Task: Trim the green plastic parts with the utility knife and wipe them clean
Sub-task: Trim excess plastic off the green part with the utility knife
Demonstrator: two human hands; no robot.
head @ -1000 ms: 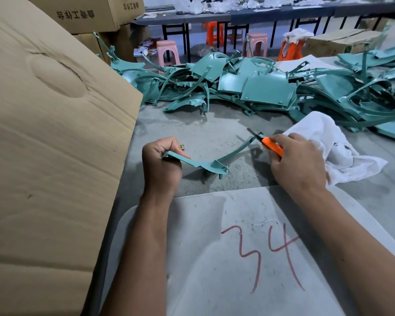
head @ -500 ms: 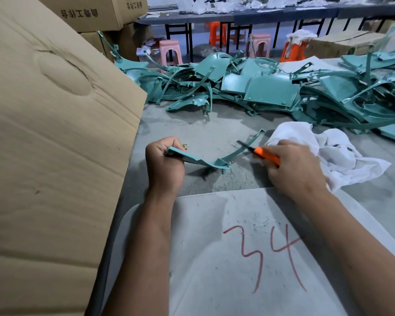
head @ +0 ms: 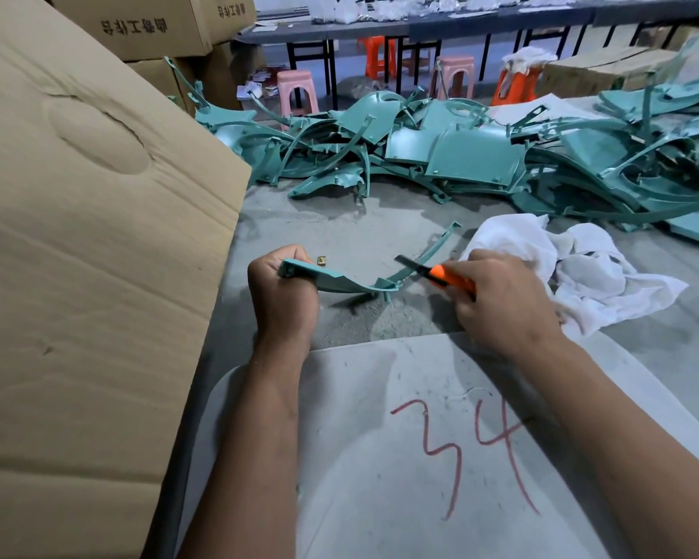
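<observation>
Trimming in progress near the worktop's (head: 340, 219) front edge. The left hand (head: 281, 292) is clenching one end of a curved green plastic part (head: 340, 281), holding it lifted above the surface so its thin arm is presenting a free edge. The right hand (head: 501, 300), fingers wrapped round the orange utility knife (head: 446, 278), is laying the blade against that arm (apparently to shave flash). A white rag (head: 582, 276) is lying just beside the right hand, within reach for wiping. The pile of green parts (head: 461, 155) is waiting along the far edge; a cardboard box (head: 77, 256) is standing at the left edge.
</observation>
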